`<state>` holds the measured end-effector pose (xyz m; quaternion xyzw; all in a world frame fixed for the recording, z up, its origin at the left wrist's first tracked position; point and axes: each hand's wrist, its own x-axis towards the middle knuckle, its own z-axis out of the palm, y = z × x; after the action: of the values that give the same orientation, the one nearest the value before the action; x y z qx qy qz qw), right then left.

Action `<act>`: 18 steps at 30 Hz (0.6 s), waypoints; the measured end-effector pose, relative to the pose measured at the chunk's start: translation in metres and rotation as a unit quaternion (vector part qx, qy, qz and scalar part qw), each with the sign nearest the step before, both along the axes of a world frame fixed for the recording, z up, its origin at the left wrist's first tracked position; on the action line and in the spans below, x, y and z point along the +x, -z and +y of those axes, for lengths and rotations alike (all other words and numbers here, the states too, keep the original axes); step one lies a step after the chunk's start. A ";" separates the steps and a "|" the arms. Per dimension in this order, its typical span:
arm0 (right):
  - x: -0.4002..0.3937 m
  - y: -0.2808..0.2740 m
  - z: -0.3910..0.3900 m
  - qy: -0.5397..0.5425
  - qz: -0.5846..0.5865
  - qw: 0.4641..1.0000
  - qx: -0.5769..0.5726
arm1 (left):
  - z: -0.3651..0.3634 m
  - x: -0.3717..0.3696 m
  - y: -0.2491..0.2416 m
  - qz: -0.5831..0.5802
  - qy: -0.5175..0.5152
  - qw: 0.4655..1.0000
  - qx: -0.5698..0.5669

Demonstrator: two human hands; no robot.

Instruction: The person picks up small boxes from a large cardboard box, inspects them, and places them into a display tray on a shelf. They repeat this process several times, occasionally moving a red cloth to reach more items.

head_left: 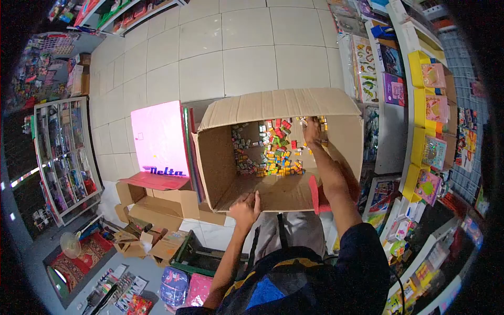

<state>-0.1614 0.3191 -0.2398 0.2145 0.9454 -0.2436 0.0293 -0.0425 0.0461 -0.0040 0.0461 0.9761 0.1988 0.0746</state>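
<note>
A large open cardboard box (223, 152) stands in front of me, its far flap (281, 105) raised. Scattered over its bottom are many small block-like pieces (278, 164) in yellow, red, green, orange and white; their exact kind is too small to tell. My left hand (244, 209) grips the box's near edge toward the left. Deep inside, at the far right, my right hand (313, 130) has its fingers drawn together among some yellow and white pieces; what they hold is hidden. Beside my right forearm a red flat panel (314, 194) stands at the near wall.
Left of the box are a pink "Delta" folder-like item (157, 137) and an opened carton (157, 205). A dark green crate (197, 254) and wrapped bags (176, 286) lie near my left arm. Shelves with yellow bins (417, 102) line the right; a glass cabinet (65, 157) stands left.
</note>
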 end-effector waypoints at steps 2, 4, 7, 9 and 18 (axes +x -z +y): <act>0.002 -0.003 0.000 0.048 -0.061 0.993 -0.092 | 0.001 0.001 0.000 -0.011 0.003 1.000 0.000; 0.015 0.028 -0.001 -0.004 0.081 0.997 -0.017 | 0.003 0.002 -0.006 -0.022 0.004 1.000 -0.007; 0.017 0.023 -0.016 0.180 0.053 0.901 -0.390 | 0.006 0.001 -0.027 -0.125 -0.010 0.992 0.015; 0.023 -0.001 -0.032 0.316 0.055 0.711 -0.626 | 0.005 0.003 -0.024 -0.098 0.005 0.990 0.101; 0.047 -0.302 -0.082 -0.130 0.107 0.796 -0.582 | 0.026 -0.050 -0.077 -0.128 -0.096 0.828 0.538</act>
<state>-0.1140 0.2371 0.0623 0.0049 0.6416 -0.7629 0.0790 -0.0922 0.0724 0.0728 -0.0406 0.6959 0.7026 0.1427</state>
